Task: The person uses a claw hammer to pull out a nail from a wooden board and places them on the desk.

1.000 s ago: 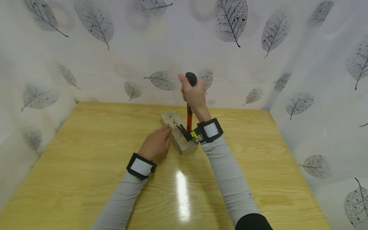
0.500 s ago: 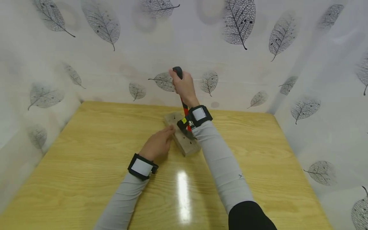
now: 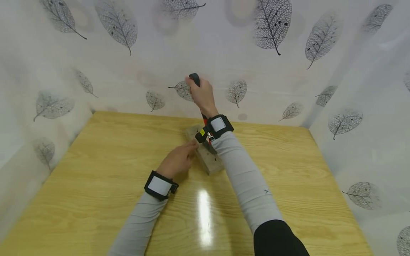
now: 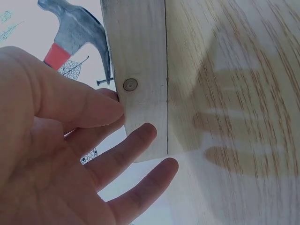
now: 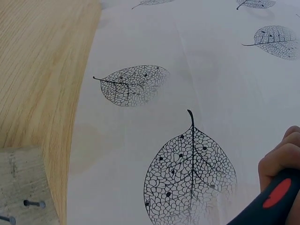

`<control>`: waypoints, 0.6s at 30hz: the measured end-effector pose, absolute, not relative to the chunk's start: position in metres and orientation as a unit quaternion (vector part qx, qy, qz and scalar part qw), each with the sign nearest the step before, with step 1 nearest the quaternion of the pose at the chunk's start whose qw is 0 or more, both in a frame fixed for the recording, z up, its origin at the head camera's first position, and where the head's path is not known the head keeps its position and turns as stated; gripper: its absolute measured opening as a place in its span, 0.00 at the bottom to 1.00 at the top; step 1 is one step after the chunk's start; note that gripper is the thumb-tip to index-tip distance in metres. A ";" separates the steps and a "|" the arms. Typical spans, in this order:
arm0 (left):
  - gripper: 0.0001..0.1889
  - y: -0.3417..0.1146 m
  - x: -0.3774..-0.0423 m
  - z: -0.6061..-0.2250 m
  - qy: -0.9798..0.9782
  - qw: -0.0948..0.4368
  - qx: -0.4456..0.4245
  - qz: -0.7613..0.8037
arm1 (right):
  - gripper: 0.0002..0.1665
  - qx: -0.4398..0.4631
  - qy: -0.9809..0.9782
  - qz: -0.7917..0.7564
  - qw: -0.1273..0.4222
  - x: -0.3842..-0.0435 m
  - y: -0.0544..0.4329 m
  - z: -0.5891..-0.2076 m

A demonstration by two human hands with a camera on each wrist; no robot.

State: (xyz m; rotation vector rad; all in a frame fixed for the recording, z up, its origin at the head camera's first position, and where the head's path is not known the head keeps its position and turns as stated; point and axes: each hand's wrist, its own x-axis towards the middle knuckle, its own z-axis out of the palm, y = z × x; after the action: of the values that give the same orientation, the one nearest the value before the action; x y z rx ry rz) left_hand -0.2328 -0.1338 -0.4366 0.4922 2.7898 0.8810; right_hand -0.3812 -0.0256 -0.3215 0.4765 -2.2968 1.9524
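Note:
My right hand (image 3: 203,96) grips the black-and-red handle of a claw hammer (image 3: 194,79), held steeply above a wooden block (image 3: 211,164). In the left wrist view the metal hammer head (image 4: 79,30) hangs over the block's top face, its claw tip beside a nail (image 4: 104,81) that sticks out. My left hand (image 3: 177,160) touches the near left side of the block with thumb and index finger; the other fingers extend loosely. Two nails (image 5: 35,204) stand up from the block in the right wrist view. My right wrist and its camera partly cover the hammer head in the head view.
The block lies on a wood-grain table (image 3: 128,149) near its back edge. A pale curtain with leaf prints (image 3: 237,90) hangs behind and along both sides. A light reflection shines on the tabletop in front.
My right hand has moved left and slightly up with the hammer, its handle now leaning left instead of nearly upright. The left hand stays at the block; the head view has shifted slightly.

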 end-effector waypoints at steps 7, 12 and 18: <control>0.33 -0.134 -0.233 -0.432 0.937 0.090 0.170 0.293 | 0.22 0.148 -0.764 0.622 0.085 -0.382 -0.028 -0.317; 0.31 -0.133 -0.232 -0.432 0.939 0.084 0.174 0.284 | 0.21 0.144 -0.740 0.647 0.109 -0.382 -0.025 -0.314; 0.29 -0.135 -0.230 -0.431 0.937 0.079 0.176 0.290 | 0.20 0.148 -0.722 0.668 0.101 -0.377 -0.023 -0.313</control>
State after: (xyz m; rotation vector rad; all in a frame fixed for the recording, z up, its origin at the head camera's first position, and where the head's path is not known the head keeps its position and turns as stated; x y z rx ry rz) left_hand -0.2298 -0.1346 -0.4314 0.5266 2.8061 0.8690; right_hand -0.3773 -0.0229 -0.3135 0.4367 -2.1336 1.9743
